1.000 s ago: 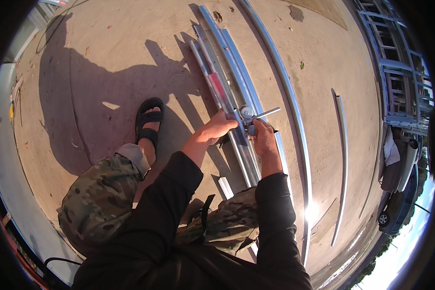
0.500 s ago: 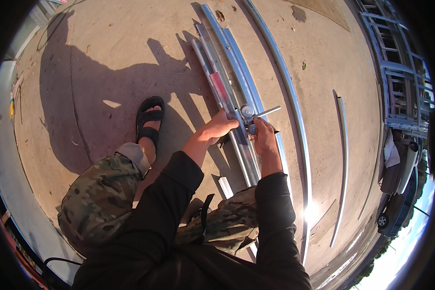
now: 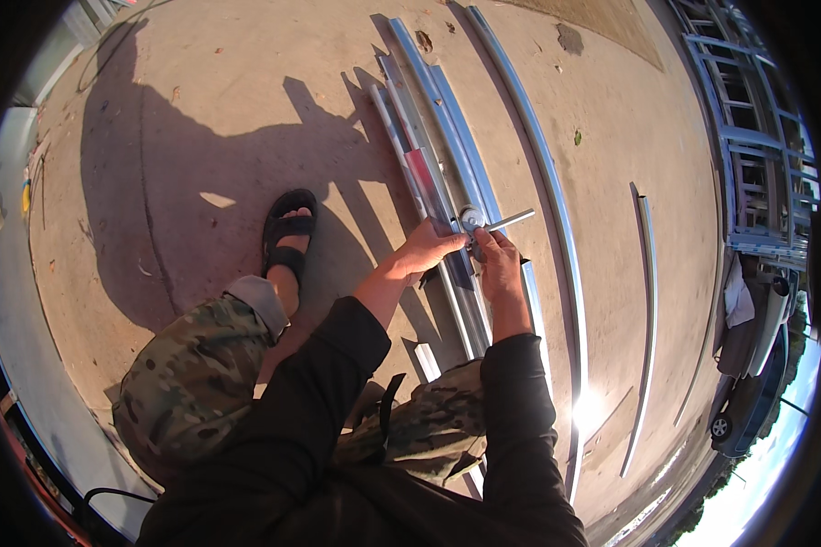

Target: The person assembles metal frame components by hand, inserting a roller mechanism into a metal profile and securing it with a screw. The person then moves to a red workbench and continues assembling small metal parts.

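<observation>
Several long silver metal rails [image 3: 447, 155] lie side by side on the concrete ground [image 3: 201, 137], one with a red strip. My left hand [image 3: 429, 248] rests on the rails with its fingers at a small round metal fitting [image 3: 472, 219]. My right hand [image 3: 496, 264] grips the same fitting from the right side. A short metal rod [image 3: 511, 220] sticks out from the fitting to the right. I am crouched, with black sleeves and camouflage trousers, and my left foot in a black sandal [image 3: 287, 232] stands left of the rails.
A long curved metal strip [image 3: 556, 237] and a shorter one [image 3: 648, 301] lie to the right. A metal frame rack [image 3: 757, 155] stands at the far right, with a dark vehicle [image 3: 748, 401] below it. A short rail offcut [image 3: 426, 361] lies by my knee.
Both hands stay on the fitting, with only slight finger shifts. The rails have not moved.
</observation>
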Action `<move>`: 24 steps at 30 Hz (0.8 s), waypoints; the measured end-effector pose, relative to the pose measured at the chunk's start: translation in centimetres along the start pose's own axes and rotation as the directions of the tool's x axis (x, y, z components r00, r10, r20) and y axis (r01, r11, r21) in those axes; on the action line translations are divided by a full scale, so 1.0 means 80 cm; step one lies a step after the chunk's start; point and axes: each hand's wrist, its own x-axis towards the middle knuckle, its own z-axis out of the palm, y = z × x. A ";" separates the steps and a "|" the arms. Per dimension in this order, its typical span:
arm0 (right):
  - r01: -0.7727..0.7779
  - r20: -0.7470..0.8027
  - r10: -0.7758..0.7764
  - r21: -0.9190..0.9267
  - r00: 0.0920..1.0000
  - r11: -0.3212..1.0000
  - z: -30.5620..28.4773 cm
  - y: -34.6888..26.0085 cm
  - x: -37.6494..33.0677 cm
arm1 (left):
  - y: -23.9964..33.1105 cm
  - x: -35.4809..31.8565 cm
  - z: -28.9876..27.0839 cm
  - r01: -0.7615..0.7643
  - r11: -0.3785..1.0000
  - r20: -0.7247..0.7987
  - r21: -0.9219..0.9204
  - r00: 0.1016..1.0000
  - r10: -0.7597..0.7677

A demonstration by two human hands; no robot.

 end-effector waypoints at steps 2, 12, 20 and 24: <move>0.024 0.008 -0.025 0.024 1.000 0.999 0.004 -0.004 0.002 | -0.001 -0.001 0.000 0.039 0.998 -0.032 0.051 0.999 -0.037; 0.024 -0.005 -0.023 0.204 1.000 0.979 0.002 -0.005 0.007 | -0.009 0.000 0.009 0.074 0.990 -0.114 -0.123 0.990 -0.088; 0.051 -0.313 -0.107 -0.183 0.944 0.982 0.017 -0.010 0.031 | -0.037 -0.021 -0.008 0.281 0.910 -0.261 -0.305 0.894 -0.364; 0.042 -0.196 -0.130 -0.400 0.972 0.916 0.058 -0.034 0.079 | -0.057 -0.026 -0.007 0.291 0.906 -0.220 -0.307 0.905 -0.365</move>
